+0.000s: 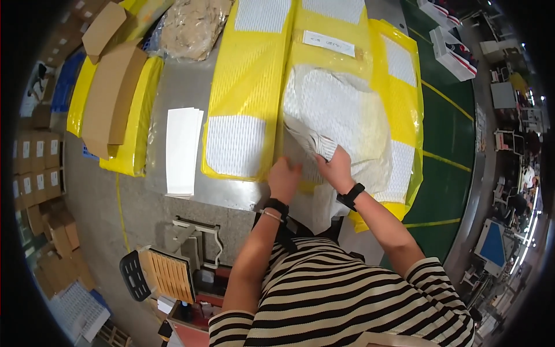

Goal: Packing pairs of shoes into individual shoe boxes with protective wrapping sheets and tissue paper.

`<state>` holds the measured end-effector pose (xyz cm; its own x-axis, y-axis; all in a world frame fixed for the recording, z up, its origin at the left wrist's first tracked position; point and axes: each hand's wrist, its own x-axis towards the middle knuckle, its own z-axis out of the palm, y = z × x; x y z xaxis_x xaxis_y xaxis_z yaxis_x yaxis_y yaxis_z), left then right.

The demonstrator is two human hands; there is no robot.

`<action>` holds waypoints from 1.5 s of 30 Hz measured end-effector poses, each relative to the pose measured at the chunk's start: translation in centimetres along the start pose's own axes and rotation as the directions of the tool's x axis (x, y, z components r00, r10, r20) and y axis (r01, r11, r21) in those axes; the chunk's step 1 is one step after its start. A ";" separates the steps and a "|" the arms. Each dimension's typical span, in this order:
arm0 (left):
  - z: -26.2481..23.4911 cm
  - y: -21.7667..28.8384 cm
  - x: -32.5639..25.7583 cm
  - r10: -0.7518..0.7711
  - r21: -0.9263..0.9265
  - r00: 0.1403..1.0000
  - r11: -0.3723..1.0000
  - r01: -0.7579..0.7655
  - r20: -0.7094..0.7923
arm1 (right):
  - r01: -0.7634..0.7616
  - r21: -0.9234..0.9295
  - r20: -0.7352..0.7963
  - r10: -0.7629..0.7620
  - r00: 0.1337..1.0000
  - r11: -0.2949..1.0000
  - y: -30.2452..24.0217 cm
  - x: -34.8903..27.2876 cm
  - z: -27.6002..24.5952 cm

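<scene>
In front of me lies a crumpled, see-through white plastic bag [341, 98] on top of yellow-wrapped packs. At its near edge my right hand [336, 169] is closed on a bundle of thin white items with dark edge lines [315, 141], which sticks out of the bag's mouth. My left hand [284, 184] is closed just to the left, its fingers curled at the near edge of the packs. What it holds, if anything, is hidden. Left of the hands lies a yellow-wrapped pack [248, 75] with white patterned contents. Another yellow pack [399, 115] lies to the right.
A few white sheets [184, 151] lie on the metal table [228, 194]. Brown cardboard [115, 92] rests on yellow packs at far left, near a clear bag of brown paper [193, 29]. White open boxes [452, 52] stand on a green conveyor belt [439, 191]. A wooden-slat chair [167, 274] stands lower left.
</scene>
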<state>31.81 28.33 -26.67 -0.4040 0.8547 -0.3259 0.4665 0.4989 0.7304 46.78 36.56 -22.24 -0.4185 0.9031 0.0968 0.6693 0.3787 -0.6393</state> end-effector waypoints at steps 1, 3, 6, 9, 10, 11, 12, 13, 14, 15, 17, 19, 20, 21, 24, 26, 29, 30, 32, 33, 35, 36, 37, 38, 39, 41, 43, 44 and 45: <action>0.4 0.3 0.3 -0.142 -0.019 0.989 0.990 0.143 0.039 | 0.005 0.003 -0.002 -0.005 1.000 1.000 -0.3 -0.1 0.0; 1.2 0.9 0.4 -0.205 -0.153 0.979 0.968 0.200 -0.015 | -0.039 0.057 -0.024 0.040 0.999 0.998 -0.9 -0.3 0.2; 2.2 1.9 0.5 -0.209 -0.320 0.976 0.931 0.178 -0.063 | -0.003 0.071 -0.059 0.007 0.998 0.997 -0.5 -0.4 0.0; 2.4 0.8 1.0 -0.166 -0.413 0.986 0.899 0.149 -0.007 | 0.067 0.060 -0.046 -0.064 0.997 0.996 -0.9 -0.3 -0.4; 2.2 1.0 1.4 -0.164 -0.470 0.984 0.864 0.180 0.074 | 0.066 0.059 -0.048 -0.063 0.997 0.996 -0.7 -0.3 -0.4; 2.2 1.2 1.5 -0.163 -0.470 0.984 0.864 0.178 0.073 | 0.077 0.074 -0.055 -0.073 0.996 0.994 -0.6 -0.2 -0.3; 2.2 1.5 1.5 -0.135 -0.440 0.990 0.886 0.142 0.048 | 0.088 0.089 -0.061 -0.083 0.995 0.992 -0.5 -0.2 -0.3; 2.1 1.9 1.5 -0.105 -0.408 0.994 0.907 0.107 0.028 | 0.086 0.088 -0.062 -0.081 0.995 0.992 -0.5 -0.2 -0.3; 1.8 2.2 1.4 -0.105 -0.408 0.994 0.907 0.108 0.029 | 0.068 0.104 -0.060 -0.062 0.996 0.992 -0.5 -0.3 -0.3; 1.5 2.5 1.3 -0.084 -0.397 0.996 0.915 0.077 -0.002 | 0.050 0.121 -0.057 -0.044 0.997 0.991 -0.5 -0.4 -0.3; 1.0 3.4 1.0 -0.060 -0.384 0.998 0.922 0.045 -0.027 | 0.046 0.118 -0.052 -0.040 0.998 0.992 0.0 -0.5 -0.2; 0.8 4.2 0.4 -0.250 -0.836 0.952 0.471 0.280 0.178 | 0.044 0.115 -0.045 -0.040 0.998 0.992 0.3 -0.6 0.0; 0.4 4.0 0.3 -0.252 -0.837 0.951 0.470 0.281 0.178 | 0.056 0.115 -0.053 -0.051 0.997 0.992 0.3 -0.6 0.0; -0.2 3.6 0.1 -0.256 -0.877 0.929 0.333 0.345 0.268 | 0.068 0.115 -0.061 -0.061 0.996 0.991 0.4 -0.6 0.0; -0.1 2.3 -0.4 -0.238 -0.891 0.924 0.276 0.360 0.299 | 0.053 0.157 -0.024 -0.050 0.998 0.986 -0.4 -0.6 0.0; -0.2 2.1 -0.8 -0.218 -0.874 0.941 0.363 0.323 0.257 | 0.063 0.148 -0.005 -0.063 0.998 0.987 -0.6 -0.7 0.0; -0.7 2.2 -1.5 -0.272 -0.888 0.948 0.377 0.264 0.167 | 0.091 0.119 0.015 -0.093 0.996 0.989 -0.5 -1.0 0.2; -0.8 2.4 -1.8 -0.258 -0.851 0.960 0.474 0.225 0.110 | 0.110 0.099 0.017 -0.112 0.994 0.989 -0.3 -1.1 0.3; -1.2 2.8 -2.2 -0.245 -0.804 0.968 0.565 0.187 0.053 | 0.073 0.108 0.081 -0.081 0.993 0.992 -1.1 -1.1 0.2; -1.3 3.1 -2.4 -0.225 -0.817 0.973 0.552 0.166 0.046 | 0.034 0.112 0.141 -0.050 0.989 0.993 -1.5 -1.1 0.2; -1.2 3.0 -2.5 -0.206 -0.832 0.978 0.536 0.140 0.032 | 0.020 0.050 0.209 -0.030 0.977 0.999 -2.1 -1.1 0.1; -0.8 2.7 -2.4 -0.198 -0.839 0.980 0.534 0.103 -0.006 | 0.007 -0.014 0.273 -0.003 0.962 1.000 -2.3 -1.1 0.1; -0.7 2.6 -2.2 -0.190 -0.844 0.981 0.532 0.066 -0.043 | 0.006 -0.015 0.274 -0.002 0.962 1.000 -2.5 -1.1 0.0; -0.5 2.5 -2.3 -0.191 -0.845 0.981 0.531 0.067 -0.042 | 0.028 -0.048 0.288 -0.013 0.958 0.998 -2.8 -1.0 -0.1; -0.5 2.3 -2.5 -0.162 -0.799 0.985 0.600 0.047 -0.063 | 0.051 -0.080 0.302 -0.025 0.953 0.995 -2.9 -1.0 -0.2; -0.5 2.3 -2.8 -0.133 -0.748 0.988 0.663 0.026 -0.083 | 0.071 -0.030 0.199 -0.064 0.978 0.997 -2.1 -1.6 -0.5; -0.4 2.5 -3.2 -0.037 -0.602 0.979 0.793 -0.092 -0.199 | 0.099 0.018 0.094 -0.100 0.990 0.995 -1.1 -2.0 -1.1; -0.5 2.6 -3.3 -0.040 -0.604 0.979 0.792 -0.092 -0.201 | 0.044 0.055 0.001 -0.044 0.999 0.998 -0.6 -2.1 -1.4; -0.7 2.7 -3.4 -0.069 -0.626 0.978 0.776 -0.070 -0.195 | -0.008 0.097 -0.090 0.017 0.996 0.995 -0.3 -2.1 -1.6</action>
<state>33.92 26.66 -23.21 -0.5808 0.7738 -0.2527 -0.1027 0.2383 0.9658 48.45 34.83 -21.10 -0.3500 0.9239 0.1545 0.6098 0.3499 -0.7111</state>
